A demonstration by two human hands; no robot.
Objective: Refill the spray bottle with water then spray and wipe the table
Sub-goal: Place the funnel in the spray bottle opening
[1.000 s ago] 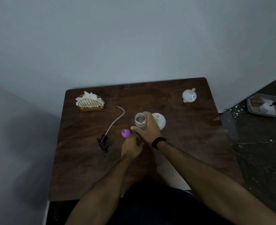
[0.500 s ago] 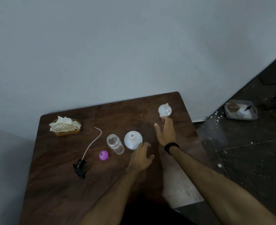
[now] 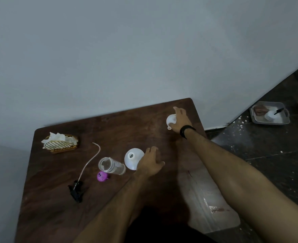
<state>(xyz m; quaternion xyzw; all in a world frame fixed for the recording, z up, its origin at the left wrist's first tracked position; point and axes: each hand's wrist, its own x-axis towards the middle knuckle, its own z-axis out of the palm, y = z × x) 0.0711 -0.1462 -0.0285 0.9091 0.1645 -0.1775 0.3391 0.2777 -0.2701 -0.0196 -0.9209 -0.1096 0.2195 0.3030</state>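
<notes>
Dark wooden table (image 3: 57, 199), left to right: wicker napkin holder (image 3: 61, 144); black spray trigger with tube (image 3: 76, 190); clear uncapped plastic bottle (image 3: 111, 166), upright; purple cap (image 3: 102, 176); white round-bellied bottle (image 3: 133, 158). Left hand (image 3: 150, 163) relaxed, fingers spread. Right hand (image 3: 182, 120) grasps white plastic funnel (image 3: 171, 120). No legible writing.

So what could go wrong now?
The right hand reaches the small white funnel by the dark wooden table's far edge; a nudge might knock it off. The left hand hovers beside the round white bottle and open clear plastic bottle; bumping could tip them.
</notes>
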